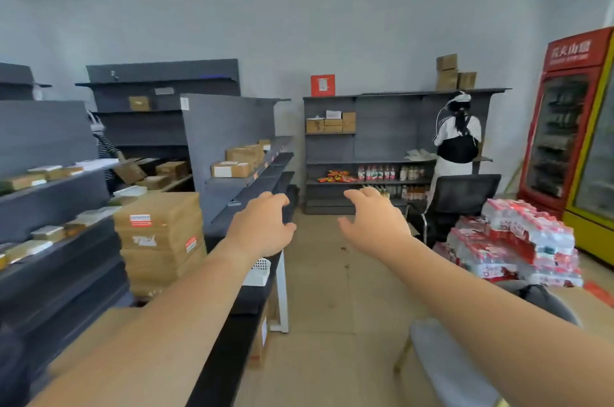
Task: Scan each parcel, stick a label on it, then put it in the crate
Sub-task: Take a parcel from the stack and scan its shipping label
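Both my arms reach forward at chest height over the floor. My left hand hangs with its fingers loosely curled downward and holds nothing. My right hand is a little to its right, fingers also loosely curled, and it is empty too. Brown cardboard parcels lie on the grey shelf ahead on the left. A tall stack of brown cartons with red and white labels stands at the left. A white perforated crate shows partly under my left wrist on the black table. No scanner is visible.
Grey shelf units line the left side and the far wall. A person stands at the far shelves by a black chair. Shrink-wrapped bottle packs sit on the floor at right, near a red fridge. A grey chair is close by.
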`<state>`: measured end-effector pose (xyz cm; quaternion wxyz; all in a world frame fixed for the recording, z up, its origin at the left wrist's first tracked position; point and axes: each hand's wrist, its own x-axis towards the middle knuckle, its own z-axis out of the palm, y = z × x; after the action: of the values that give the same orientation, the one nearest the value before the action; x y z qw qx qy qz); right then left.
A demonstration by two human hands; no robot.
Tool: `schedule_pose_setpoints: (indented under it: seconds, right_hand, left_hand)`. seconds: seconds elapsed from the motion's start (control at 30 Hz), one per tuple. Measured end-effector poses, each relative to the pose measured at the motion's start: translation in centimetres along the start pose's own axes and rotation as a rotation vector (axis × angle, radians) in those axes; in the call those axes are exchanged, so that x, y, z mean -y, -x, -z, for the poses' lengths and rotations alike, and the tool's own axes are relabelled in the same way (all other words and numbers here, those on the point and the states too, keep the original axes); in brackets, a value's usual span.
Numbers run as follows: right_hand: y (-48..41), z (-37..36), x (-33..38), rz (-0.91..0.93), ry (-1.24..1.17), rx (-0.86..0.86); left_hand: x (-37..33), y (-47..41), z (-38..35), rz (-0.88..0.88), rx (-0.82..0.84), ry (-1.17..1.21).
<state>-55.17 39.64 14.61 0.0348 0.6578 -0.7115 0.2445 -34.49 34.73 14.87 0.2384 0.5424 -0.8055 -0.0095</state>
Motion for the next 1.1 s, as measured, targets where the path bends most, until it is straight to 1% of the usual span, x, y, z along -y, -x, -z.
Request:
schedule_pose_setpoints:
  seconds: [0.17,0.3,0.4,0.5,0.63,0.77,0.9,1.0,1.1]
  right_hand:
    - [-6.9,-1.5,-6.5,-0.065,0.004,0.023]
    - [-13.2,-4.6,-9.5,-0.084,0.002,0.029]
    - [-18.7,-7.6,-10.7,-0.083,0.014,0.021]
    - [-25.0,-11.0,-10.9,-0.074,0.020,0.019]
    - [-33.0,-16.8,-8.9,-0.015,0.021,0.092]
    - [-39.3,-24.0,-4.2,0.119,-0.002,0.205]
    - [-43.3,-32.6,3.4,0.373,-0.048,0.329]
    - [-44.1,-39.3,9.9,0.589,-0.114,0.460]
    - [-43.2,-45.5,16.0,0.781,-0.185,0.601]
  left_hand:
    - [-2.7,-8.9,-5.1,-0.037,0.050,0.020]
    - [-2.4,-15.8,-8.7,-0.053,0.063,0.023]
    - [-0.3,-21.1,-11.8,-0.059,0.066,0.031]
    - [3.1,-26.6,-14.7,-0.044,0.075,0.051]
    - [9.5,-32.2,-18.1,0.039,0.113,0.070]
    - [17.6,-34.0,-20.2,0.205,0.134,0.077]
    - [27.1,-31.9,-21.0,0.413,0.141,0.025]
    - [33.5,-28.0,-20.8,0.643,0.137,-0.023]
    - [38.0,-23.1,-20.8,0.912,0.090,-0.054]
